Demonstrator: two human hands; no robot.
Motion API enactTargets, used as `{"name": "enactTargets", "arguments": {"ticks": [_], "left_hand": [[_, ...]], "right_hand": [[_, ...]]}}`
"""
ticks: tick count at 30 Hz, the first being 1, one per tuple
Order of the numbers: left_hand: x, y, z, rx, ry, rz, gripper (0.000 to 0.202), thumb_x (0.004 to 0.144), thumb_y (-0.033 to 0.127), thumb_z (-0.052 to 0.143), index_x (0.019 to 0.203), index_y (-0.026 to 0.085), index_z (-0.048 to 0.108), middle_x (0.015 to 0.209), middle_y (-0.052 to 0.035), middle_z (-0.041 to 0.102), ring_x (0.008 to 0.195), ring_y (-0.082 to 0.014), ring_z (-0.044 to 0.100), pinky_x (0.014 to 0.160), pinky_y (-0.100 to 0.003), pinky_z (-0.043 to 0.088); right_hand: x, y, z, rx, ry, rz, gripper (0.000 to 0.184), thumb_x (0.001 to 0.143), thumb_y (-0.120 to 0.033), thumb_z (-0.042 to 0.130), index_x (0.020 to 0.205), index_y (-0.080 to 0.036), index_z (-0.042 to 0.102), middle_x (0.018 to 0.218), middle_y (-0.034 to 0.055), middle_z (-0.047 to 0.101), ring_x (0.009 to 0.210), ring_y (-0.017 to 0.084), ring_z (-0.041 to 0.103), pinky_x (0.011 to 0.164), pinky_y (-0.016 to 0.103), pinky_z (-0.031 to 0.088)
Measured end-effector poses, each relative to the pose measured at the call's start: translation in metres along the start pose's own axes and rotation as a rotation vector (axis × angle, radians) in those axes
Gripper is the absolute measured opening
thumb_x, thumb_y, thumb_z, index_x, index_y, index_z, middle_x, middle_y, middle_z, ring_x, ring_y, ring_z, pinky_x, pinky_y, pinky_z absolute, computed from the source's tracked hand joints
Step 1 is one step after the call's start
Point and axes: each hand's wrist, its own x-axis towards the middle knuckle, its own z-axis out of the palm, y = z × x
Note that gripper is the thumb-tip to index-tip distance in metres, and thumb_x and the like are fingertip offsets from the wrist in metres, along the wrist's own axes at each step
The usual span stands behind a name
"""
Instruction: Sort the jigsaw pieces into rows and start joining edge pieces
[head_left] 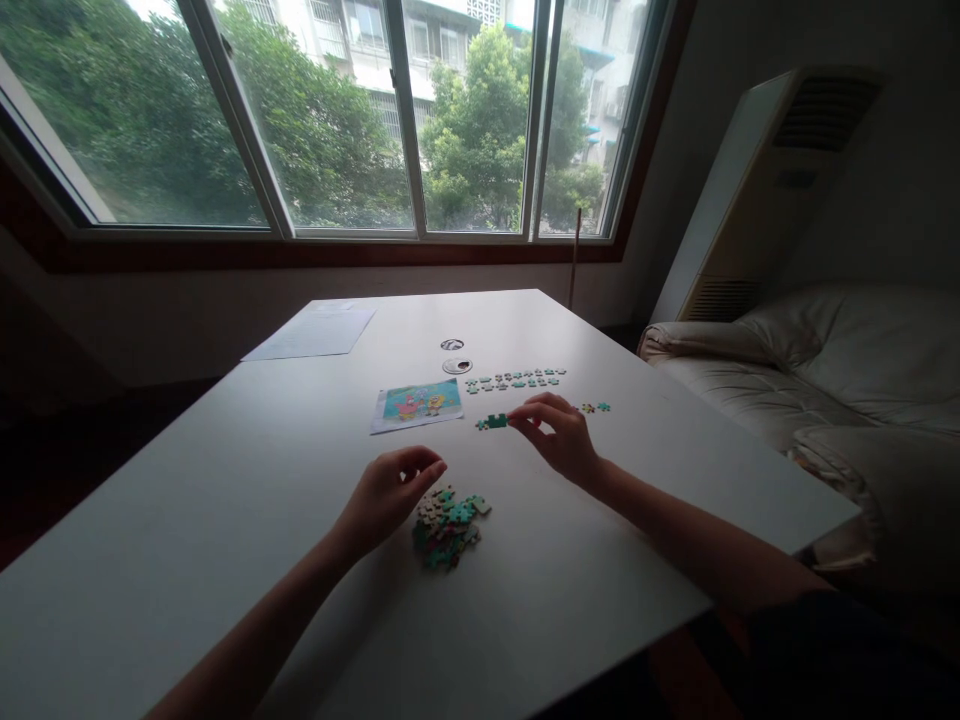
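Observation:
My right hand (pixel 553 432) pinches a dark green jigsaw puzzle piece (pixel 497 421) between thumb and fingertips, low over the table. A smaller puzzle piece (pixel 481 426) lies just left of it. My left hand (pixel 390 492) hovers by the upper left of a heap of loose puzzle pieces (pixel 450 525). Its fingers are curled, with thumb and index tip together; whether something small is between them is hidden. Two rows of puzzle pieces (pixel 517 380) lie beyond my right hand. Left of these rows is a picture sheet (pixel 422 403) with cartoon figures.
The white table (pixel 225 500) carries a few pieces (pixel 596 407) right of my right hand. Two round inserts (pixel 457 366) sit farther back, and papers (pixel 311 332) lie at the far left corner. A sofa (pixel 750 370) stands at the right, a window behind.

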Motion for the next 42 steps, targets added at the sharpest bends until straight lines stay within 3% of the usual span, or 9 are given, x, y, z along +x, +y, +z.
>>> {"name": "enactTargets", "arguments": {"ticks": [8, 30, 35, 38, 40, 42], "left_hand": [[0.0, -0.003, 0.002, 0.247, 0.037, 0.077, 0.025, 0.078, 0.036, 0.046, 0.071, 0.018, 0.061, 0.059, 0.0014, 0.058, 0.051, -0.0111, 0.046, 0.052, -0.022, 0.036], [-0.001, 0.001, 0.0, 0.256, 0.051, 0.105, 0.022, 0.079, 0.032, 0.046, 0.071, 0.017, 0.06, 0.058, 0.0019, 0.056, 0.051, -0.0105, 0.045, 0.052, -0.021, 0.036], [-0.003, 0.002, -0.003, 0.254, 0.05, 0.123, 0.022, 0.079, 0.032, 0.046, 0.071, 0.017, 0.06, 0.058, 0.0017, 0.055, 0.051, -0.0105, 0.045, 0.052, -0.021, 0.036], [-0.003, 0.002, -0.005, 0.255, 0.051, 0.119, 0.022, 0.079, 0.032, 0.046, 0.071, 0.017, 0.06, 0.058, 0.0018, 0.055, 0.051, -0.0105, 0.046, 0.052, -0.021, 0.036], [-0.003, 0.002, -0.005, 0.255, 0.048, 0.115, 0.021, 0.079, 0.032, 0.046, 0.072, 0.017, 0.06, 0.059, 0.0019, 0.055, 0.052, -0.0106, 0.046, 0.052, -0.021, 0.036], [-0.003, 0.002, -0.005, 0.255, 0.043, 0.115, 0.021, 0.079, 0.032, 0.046, 0.072, 0.017, 0.06, 0.059, 0.0019, 0.055, 0.052, -0.0107, 0.046, 0.053, -0.021, 0.036]], "right_hand": [[0.003, 0.005, -0.01, 0.033, 0.056, 0.017, 0.01, 0.08, -0.028, 0.056, 0.081, -0.022, 0.063, 0.077, 0.0021, 0.061, 0.072, 0.012, 0.056, 0.061, 0.026, 0.046], [0.011, 0.007, -0.017, -0.023, 0.03, -0.116, 0.01, 0.08, -0.026, 0.057, 0.082, -0.02, 0.064, 0.077, 0.0016, 0.062, 0.07, 0.01, 0.056, 0.065, 0.024, 0.045], [0.034, 0.055, -0.043, -0.137, -0.082, 0.001, 0.017, 0.079, -0.031, 0.055, 0.084, -0.019, 0.066, 0.078, 0.0024, 0.062, 0.057, 0.009, 0.052, 0.058, 0.023, 0.043], [0.04, 0.102, -0.06, -0.286, -0.198, 0.183, 0.019, 0.076, -0.034, 0.057, 0.08, -0.019, 0.068, 0.074, 0.0028, 0.064, 0.057, 0.011, 0.053, 0.06, 0.024, 0.043], [0.038, 0.132, -0.067, -0.376, -0.269, 0.39, 0.019, 0.075, -0.035, 0.058, 0.079, -0.02, 0.068, 0.074, 0.0018, 0.065, 0.06, 0.012, 0.055, 0.062, 0.024, 0.042], [0.033, 0.156, -0.07, -0.41, -0.277, 0.468, 0.021, 0.074, -0.035, 0.057, 0.079, -0.019, 0.069, 0.072, 0.003, 0.066, 0.062, 0.013, 0.057, 0.061, 0.024, 0.042]]}}
